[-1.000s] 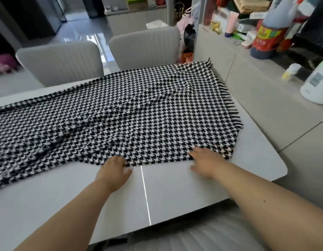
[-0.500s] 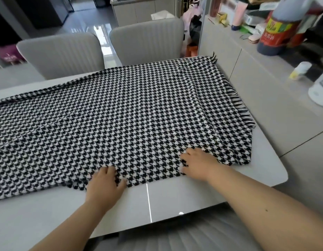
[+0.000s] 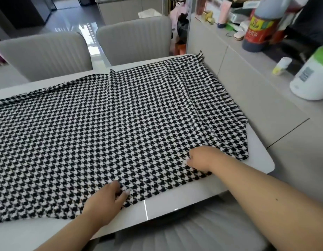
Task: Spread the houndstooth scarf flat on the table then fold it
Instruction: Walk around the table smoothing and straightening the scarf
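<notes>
With the houndstooth scarf [image 3: 121, 124] spread across the tabletop [image 3: 262, 163], the left hand [image 3: 104, 203] and right hand [image 3: 202, 158] seemingly pinch its near edge; draw evenly, smoothing ridges before folding.

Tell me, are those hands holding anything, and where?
Both hands are on the houndstooth scarf at its near edge: the left hand seems to pinch it, the right hand too, though neither grip shows clearly.

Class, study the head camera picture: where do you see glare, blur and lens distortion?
Head view: a bright streak of glare on the glossy table edge and on the far floor; the left hand and right hand look slightly motion-blurred; wide-angle bending curves the counter and chairs.
</notes>
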Demonstrator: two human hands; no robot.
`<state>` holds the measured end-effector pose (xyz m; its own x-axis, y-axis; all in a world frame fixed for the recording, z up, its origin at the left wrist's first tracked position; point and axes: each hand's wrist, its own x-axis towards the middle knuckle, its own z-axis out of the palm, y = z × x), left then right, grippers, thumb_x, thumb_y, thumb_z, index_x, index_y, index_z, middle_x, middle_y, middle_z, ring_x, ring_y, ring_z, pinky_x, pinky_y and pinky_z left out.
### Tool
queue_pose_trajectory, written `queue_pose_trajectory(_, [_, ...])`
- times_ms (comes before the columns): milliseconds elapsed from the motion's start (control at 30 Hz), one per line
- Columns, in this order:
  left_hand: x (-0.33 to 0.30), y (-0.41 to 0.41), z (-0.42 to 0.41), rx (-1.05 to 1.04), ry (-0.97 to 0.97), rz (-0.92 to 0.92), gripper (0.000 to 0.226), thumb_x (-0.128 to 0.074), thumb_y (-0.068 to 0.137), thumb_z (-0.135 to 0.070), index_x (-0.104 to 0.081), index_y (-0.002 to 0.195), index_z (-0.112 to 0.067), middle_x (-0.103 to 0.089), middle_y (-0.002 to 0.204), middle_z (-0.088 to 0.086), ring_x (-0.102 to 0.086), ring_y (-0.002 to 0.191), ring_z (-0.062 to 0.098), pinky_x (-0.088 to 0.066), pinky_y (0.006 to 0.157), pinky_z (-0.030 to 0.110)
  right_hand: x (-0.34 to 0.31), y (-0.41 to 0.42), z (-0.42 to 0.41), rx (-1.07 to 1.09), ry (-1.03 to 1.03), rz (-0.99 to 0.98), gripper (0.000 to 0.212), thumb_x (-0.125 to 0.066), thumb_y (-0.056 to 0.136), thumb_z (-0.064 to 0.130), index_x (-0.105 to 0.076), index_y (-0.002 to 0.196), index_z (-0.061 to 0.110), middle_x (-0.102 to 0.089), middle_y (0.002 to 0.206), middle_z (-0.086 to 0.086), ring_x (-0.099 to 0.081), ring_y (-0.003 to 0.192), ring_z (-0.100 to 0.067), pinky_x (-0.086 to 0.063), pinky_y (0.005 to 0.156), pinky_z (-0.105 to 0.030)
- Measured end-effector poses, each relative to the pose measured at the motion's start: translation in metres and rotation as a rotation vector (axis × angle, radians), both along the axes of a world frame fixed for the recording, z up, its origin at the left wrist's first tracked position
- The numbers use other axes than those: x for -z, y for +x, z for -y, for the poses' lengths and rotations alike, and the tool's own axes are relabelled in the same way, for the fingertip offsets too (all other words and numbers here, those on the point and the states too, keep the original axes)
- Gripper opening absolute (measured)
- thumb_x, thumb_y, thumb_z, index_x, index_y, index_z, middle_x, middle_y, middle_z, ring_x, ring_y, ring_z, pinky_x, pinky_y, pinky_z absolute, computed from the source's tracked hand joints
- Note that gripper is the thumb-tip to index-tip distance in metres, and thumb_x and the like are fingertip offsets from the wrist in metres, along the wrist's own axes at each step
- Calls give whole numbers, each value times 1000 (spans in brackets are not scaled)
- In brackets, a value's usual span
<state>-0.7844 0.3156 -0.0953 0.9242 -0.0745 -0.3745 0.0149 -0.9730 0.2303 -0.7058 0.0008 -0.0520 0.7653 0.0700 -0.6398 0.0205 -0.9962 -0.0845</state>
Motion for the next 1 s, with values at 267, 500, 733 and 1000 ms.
queue_pose_trajectory(267, [-2,39,130,325,-254,45,28,-46,96,-48,-56,106,-25,-53,104,-7,-53,92,12,-46,77,28,12,15,103,909,186,482,35,-49,92,33,-49,116,8,-60,106,-10,-59,95,-32,-41,67,-31])
queue_pose_trajectory(500, [18,44,207,433,-180,45,52,-57,84,-61,-51,124,-28,-51,119,-8,-50,112,14,-45,91,31,35,14,134,1427,487,329,43,-67,85,32,-60,114,1,-63,88,-7,-62,83,-29,-50,71,-29])
queue_pose_trajectory(733, [16,61,216,375,-308,-61,16,-53,92,-20,-53,79,-28,-50,80,-13,-50,75,10,-44,67,28,34,31,141,1655,1229,409,16,-70,76,0,-64,90,5,-69,100,-18,-68,81,-30,-57,73,-40])
queue_pose_trajectory(1000, [7,69,217,436,-363,-351,17,-55,94,-30,-54,78,-28,-60,78,-8,-53,66,9,-53,67,35,11,15,144,1017,-38,932,29,-51,80,-3,-53,103,14,-53,110,-13,-50,104,-34,-42,89,-40])
